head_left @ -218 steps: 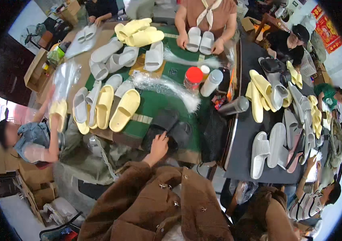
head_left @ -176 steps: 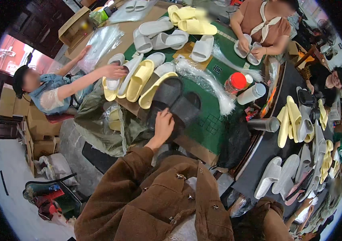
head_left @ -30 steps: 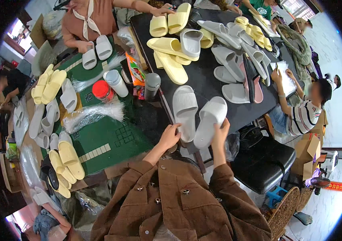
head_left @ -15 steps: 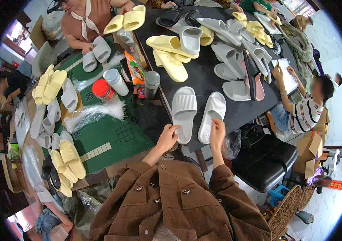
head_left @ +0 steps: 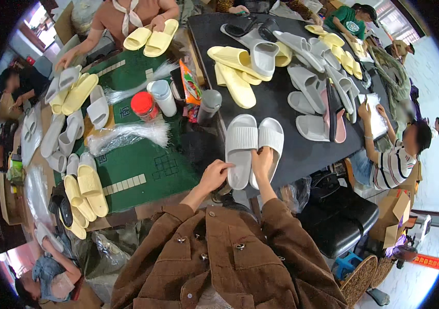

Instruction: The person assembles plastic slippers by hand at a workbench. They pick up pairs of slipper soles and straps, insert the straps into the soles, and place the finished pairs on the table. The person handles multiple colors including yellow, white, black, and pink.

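So the big change from half a second ago: the two pale grey slippers have gone from having a clear gap to sitting right up against each other. They're at the near left corner of the black table (head_left: 312, 160), toes pointing to the far side, heels toward the wearer. Can't say for sure whether both soles are fully flat on the tabletop.

The right hand (head_left: 262, 166) did most of that. It was over on the right slipper (head_left: 271, 136), further to the right, and now it's come in left with that slipper, knuckles bent, fingertips down by its inner edge where the two meet. Fingers are close together, but I can't tell if they're clamped on the slipper or just pressing. The left hand (head_left: 214, 176) has hardly shifted: index fingertip against the outer edge of the left slipper (head_left: 241, 139), other fingers curled in. Thumb's too hard to make out to call it a pinch.

My read is that these two now count as a matched, lined-up pair, toes roughly level.

Also, at the far left, a co-worker's grey pair (head_left: 66, 78) has moved onto the yellow slippers (head_left: 80, 93), and that person's hand (head_left: 158, 22) holds another yellow pair (head_left: 161, 39).
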A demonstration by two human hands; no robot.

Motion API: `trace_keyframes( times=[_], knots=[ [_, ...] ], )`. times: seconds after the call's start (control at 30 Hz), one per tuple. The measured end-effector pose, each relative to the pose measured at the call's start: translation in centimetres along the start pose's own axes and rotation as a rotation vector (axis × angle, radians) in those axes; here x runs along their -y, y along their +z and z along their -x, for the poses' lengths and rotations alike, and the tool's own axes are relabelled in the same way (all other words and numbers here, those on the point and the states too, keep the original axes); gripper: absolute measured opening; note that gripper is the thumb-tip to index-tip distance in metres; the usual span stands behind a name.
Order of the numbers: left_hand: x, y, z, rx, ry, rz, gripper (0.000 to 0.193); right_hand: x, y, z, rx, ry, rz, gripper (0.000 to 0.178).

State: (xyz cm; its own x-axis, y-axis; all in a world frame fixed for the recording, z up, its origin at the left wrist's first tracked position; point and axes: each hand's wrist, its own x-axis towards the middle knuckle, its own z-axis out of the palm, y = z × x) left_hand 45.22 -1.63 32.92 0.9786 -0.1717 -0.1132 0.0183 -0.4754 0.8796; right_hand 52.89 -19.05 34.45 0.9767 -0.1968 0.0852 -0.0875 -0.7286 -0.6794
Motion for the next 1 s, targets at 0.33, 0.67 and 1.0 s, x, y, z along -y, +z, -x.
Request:
trace_keyframes(
  times=[0.33,0.67,1.0],
  knots=[
    [-4.6,0.8,1.7,-0.144,0.239,-0.266,0.042,0.1,-3.7,1.3,0.395,0.121,-0.312,0.033],
    [-5.8,5.1,-4.0,-0.04,0.236,-0.502,0.06,-6.6,-5.3,-1.1,0.005,-0.007,-0.072,0.041],
    [-3.1,-0.1,1.4,-0.19,0.243,-0.265,0.045,-0.9,-5.4,8.2,0.146,0.061,-0.62,0.021]
  ],
)
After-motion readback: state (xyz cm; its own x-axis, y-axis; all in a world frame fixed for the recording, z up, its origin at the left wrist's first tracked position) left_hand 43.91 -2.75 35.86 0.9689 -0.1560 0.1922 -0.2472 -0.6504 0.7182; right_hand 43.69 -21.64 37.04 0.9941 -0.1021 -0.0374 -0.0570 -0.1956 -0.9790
